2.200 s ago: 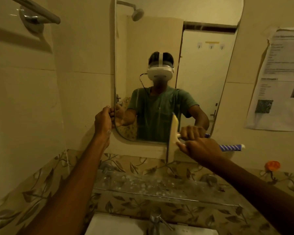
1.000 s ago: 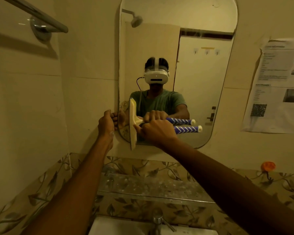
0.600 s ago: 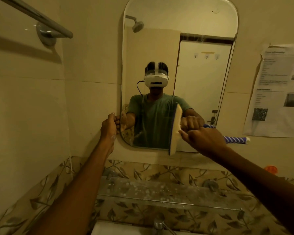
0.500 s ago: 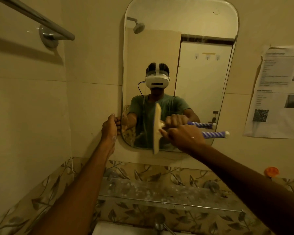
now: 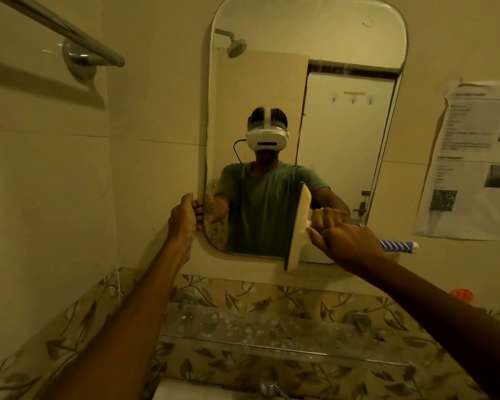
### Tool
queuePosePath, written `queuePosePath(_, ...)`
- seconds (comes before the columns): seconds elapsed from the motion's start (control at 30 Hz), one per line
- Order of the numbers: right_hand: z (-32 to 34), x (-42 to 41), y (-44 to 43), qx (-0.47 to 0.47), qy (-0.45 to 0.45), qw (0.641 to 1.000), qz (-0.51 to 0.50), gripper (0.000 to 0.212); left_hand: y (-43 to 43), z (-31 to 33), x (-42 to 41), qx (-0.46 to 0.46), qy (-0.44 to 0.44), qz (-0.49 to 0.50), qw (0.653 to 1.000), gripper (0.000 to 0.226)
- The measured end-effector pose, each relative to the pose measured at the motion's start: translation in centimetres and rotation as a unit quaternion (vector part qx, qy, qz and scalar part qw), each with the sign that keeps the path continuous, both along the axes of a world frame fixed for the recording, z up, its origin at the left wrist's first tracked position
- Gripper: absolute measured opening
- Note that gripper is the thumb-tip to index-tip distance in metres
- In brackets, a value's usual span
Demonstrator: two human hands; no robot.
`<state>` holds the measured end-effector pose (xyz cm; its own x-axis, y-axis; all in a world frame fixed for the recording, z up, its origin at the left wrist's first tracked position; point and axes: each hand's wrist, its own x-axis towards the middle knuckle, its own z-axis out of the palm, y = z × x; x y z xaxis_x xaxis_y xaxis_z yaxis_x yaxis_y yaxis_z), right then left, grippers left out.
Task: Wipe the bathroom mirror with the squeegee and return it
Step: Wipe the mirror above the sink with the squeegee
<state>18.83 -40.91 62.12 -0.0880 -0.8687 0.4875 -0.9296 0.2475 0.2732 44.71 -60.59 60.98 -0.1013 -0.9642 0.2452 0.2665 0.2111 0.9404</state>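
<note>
A tall rounded mirror (image 5: pixel 306 82) hangs on the cream tiled wall. My right hand (image 5: pixel 344 241) grips the squeegee (image 5: pixel 299 226), whose pale blade stands upright against the glass in the lower right part. Its blue-and-white striped handle (image 5: pixel 399 245) sticks out to the right past my hand. My left hand (image 5: pixel 182 217) is closed on the mirror's lower left edge. The mirror shows a person in a green shirt wearing a white headset.
A glass shelf (image 5: pixel 272 333) spotted with foam runs below the mirror, over leaf-patterned tiles. A tap (image 5: pixel 269 386) and a white basin edge lie at the bottom. A chrome towel bar (image 5: pixel 70 27) is upper left, a paper notice (image 5: pixel 474 163) on the right wall, an orange object (image 5: pixel 462 294) beneath it.
My right hand has swept the squeegee back to the right across the lower glass, after a stroke toward the left. My left hand has stayed on the mirror's edge.
</note>
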Motion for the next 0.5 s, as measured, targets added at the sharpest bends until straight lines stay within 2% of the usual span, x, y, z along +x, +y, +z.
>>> queuePosePath(0.07,0.3,0.9,0.9,0.007,0.011,1.0,0.0,0.068,0.2,0.1,0.0,0.001,-0.001,-0.001,1.0,0.042)
queuePosePath(0.17,1.0,4.3,-0.2,0.012,0.031,0.998,0.053,0.048,0.5,0.2,0.0,0.004,-0.005,0.003,1.0,0.042)
queuePosePath(0.37,1.1,9.7,-5.7,-0.019,0.045,0.996,0.07,0.061,1.2,0.5,0.0,0.002,0.004,0.01,1.0,0.046)
queuePosePath(0.5,0.9,3.8,-3.1,0.006,-0.027,0.999,0.045,0.063,1.2,0.6,0.2,-0.007,-0.003,0.006,1.0,0.045)
